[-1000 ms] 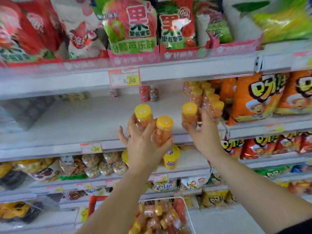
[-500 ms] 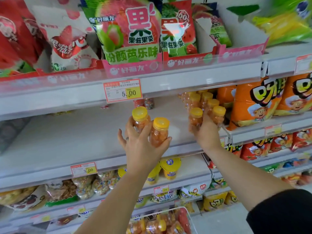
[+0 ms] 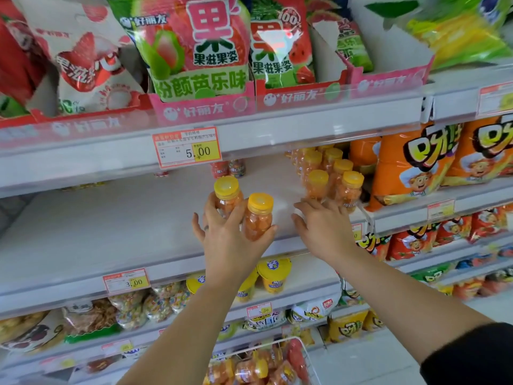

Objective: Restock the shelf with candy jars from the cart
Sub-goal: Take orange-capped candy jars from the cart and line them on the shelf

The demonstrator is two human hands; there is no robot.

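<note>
The step in hand is setting jars on the shelf (image 3: pixel 111 223), the wide white board in the middle of the view. The left hand (image 3: pixel 227 243) grasps a pair of jars (image 3: pixel 256 218) with yellow lids and orange sweets inside, its fingers curled round the far one and the thumb pressed against the near one. The pair is upright and over the front part of the board. The hand hides the bases, so I cannot tell whether they stand on the board or hang just above it.

The right hand (image 3: pixel 324 226) holds nothing, and its fingers are spread and relaxed. At its twelve o'clock, just beside the fingertips, stands the block of jars (image 3: pixel 317 187) already shelved, two abreast and running back toward the wall, with orange snack bags (image 3: pixel 410 165) at its three o'clock. Whether the fingertips touch the front jar is not clear.

The cart (image 3: pixel 304 354) is at six o'clock at the bottom edge, with more jars lying in it, so the job looks far from done.

The next move probably calls for carrying the pair toward two o'clock and setting it down upright against the block's left side. The free right hand can steady the front jars so they do not topple.
</note>
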